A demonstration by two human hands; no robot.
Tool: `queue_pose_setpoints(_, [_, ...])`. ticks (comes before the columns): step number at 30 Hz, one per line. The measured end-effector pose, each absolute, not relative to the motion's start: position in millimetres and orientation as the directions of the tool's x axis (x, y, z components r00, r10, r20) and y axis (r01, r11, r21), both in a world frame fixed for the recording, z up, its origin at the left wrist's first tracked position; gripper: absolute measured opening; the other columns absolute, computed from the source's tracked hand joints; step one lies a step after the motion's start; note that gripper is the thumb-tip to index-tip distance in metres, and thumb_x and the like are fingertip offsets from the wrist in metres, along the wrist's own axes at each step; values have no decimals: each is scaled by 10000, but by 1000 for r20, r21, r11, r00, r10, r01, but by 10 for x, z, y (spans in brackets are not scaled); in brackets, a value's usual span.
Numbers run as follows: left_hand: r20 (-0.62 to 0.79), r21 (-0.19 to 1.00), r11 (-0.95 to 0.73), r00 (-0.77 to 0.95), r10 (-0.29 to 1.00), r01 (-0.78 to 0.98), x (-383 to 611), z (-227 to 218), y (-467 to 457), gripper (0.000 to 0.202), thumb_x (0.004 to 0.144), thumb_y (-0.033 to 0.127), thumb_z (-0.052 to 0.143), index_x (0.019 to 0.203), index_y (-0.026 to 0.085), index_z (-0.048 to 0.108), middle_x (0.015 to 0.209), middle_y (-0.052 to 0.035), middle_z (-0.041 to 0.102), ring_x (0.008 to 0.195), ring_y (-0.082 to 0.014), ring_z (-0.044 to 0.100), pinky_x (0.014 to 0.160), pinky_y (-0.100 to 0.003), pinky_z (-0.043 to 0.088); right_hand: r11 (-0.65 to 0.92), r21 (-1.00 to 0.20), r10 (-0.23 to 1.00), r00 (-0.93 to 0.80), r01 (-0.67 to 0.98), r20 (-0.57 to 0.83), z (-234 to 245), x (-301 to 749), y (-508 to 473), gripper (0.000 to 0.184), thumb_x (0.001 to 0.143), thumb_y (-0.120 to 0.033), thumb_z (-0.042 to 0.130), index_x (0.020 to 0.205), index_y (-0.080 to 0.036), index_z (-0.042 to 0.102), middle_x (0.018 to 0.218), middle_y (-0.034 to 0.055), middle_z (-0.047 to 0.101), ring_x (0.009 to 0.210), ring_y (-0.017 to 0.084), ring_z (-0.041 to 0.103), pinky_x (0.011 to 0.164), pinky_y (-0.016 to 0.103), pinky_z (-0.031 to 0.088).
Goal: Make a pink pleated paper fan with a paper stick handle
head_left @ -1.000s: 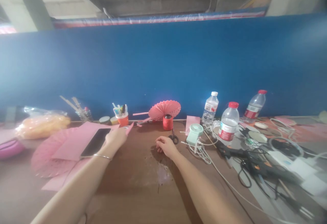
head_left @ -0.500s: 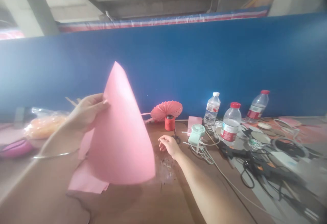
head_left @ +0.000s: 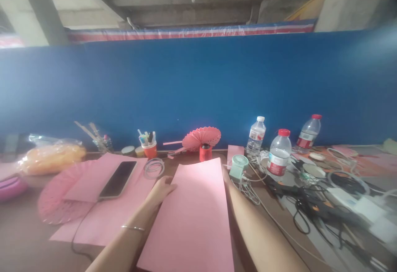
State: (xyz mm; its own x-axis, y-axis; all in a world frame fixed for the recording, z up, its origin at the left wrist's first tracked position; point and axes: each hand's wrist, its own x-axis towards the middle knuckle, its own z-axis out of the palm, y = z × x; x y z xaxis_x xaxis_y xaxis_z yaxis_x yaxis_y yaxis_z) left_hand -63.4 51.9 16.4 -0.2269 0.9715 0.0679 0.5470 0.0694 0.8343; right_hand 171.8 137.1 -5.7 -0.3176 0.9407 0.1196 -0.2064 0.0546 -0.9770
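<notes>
A sheet of pink paper (head_left: 194, 214) stretches in front of me, its near end running off the bottom of the view. My left hand (head_left: 163, 187), a thin bracelet on its wrist, grips the sheet's left edge with the thumb on top. At the far right corner is my right hand (head_left: 226, 175), mostly behind the paper, its fingers hidden. Just beyond the sheet stand a red spool-like pot (head_left: 205, 153) and a pleated pink paper fan (head_left: 201, 137). On the left, a phone (head_left: 118, 180) lies on more pink sheets (head_left: 136, 206), beside another pleated pink piece (head_left: 58, 197).
At the right are a mint handheld fan (head_left: 239, 164), several water bottles such as one with a red cap (head_left: 279, 156), and tangled cables (head_left: 310, 206). A cup of pens (head_left: 150, 149), a coiled cable (head_left: 154, 168) and a bagged orange item (head_left: 52, 158) stand along the left back.
My left hand has lowered the raised, curled pink sheet toward the table, where it now lies flatter and central. My right hand has moved to its right edge. The phone and pen cup are uncovered.
</notes>
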Motion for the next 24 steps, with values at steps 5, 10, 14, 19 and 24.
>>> queue_pose_setpoints(5, [87, 723, 83, -209, 974, 686, -768, -1, 581, 424, 712, 361, 557, 1056, 118, 517, 730, -45, 650, 615, -174, 609, 574, -274, 449, -159, -918, 917, -399, -363, -2, -51, 1763, 1305, 749, 808, -678, 152, 1123, -112, 528, 977, 171, 638, 895, 274, 619, 748, 438, 475])
queue_pose_setpoints(10, [167, 575, -30, -82, 982, 818, -794, 15, 566, 269, 735, 299, 514, 973, 188, 572, 913, -42, 632, 839, -181, 590, 746, -277, 429, -265, -858, 891, -453, -439, -43, -47, 1793, 1279, 688, 804, -652, 286, 1216, -126, 450, 1059, 175, 619, 906, 273, 625, 804, 448, 453])
queue_pose_setpoints(14, [211, 473, -117, 17, 977, 874, -752, 91, 493, 370, 672, 242, 574, 1039, 193, 580, 1091, -70, 569, 1043, -221, 501, 907, -315, 361, -290, -837, 884, -465, -464, -48, -30, 1834, 1287, 661, 811, -633, 308, 1230, -138, 436, 1090, 170, 608, 920, 266, 621, 825, 441, 443])
queue_pose_setpoints(19, [97, 295, -290, 273, 957, 911, -677, 164, 388, 674, 688, 397, 591, 1305, 238, 373, 1437, -63, 230, 1306, -261, 194, 1057, -388, 157, -283, -841, 889, -454, -461, -50, -7, 1864, 1270, 657, 800, -647, 310, 1215, -158, 455, 1089, 165, 609, 917, 272, 620, 788, 449, 458])
queue_pose_setpoints(24, [-56, 172, -339, 353, 934, 925, -584, 44, 346, 695, 803, 552, 366, 1386, 226, 173, 1457, -69, 148, 1333, -254, 96, 1066, -441, 64, -259, -887, 909, -406, -382, -91, -18, 1864, 1265, 658, 773, -666, 344, 1148, -152, 512, 976, 139, 656, 837, 272, 642, 728, 434, 489])
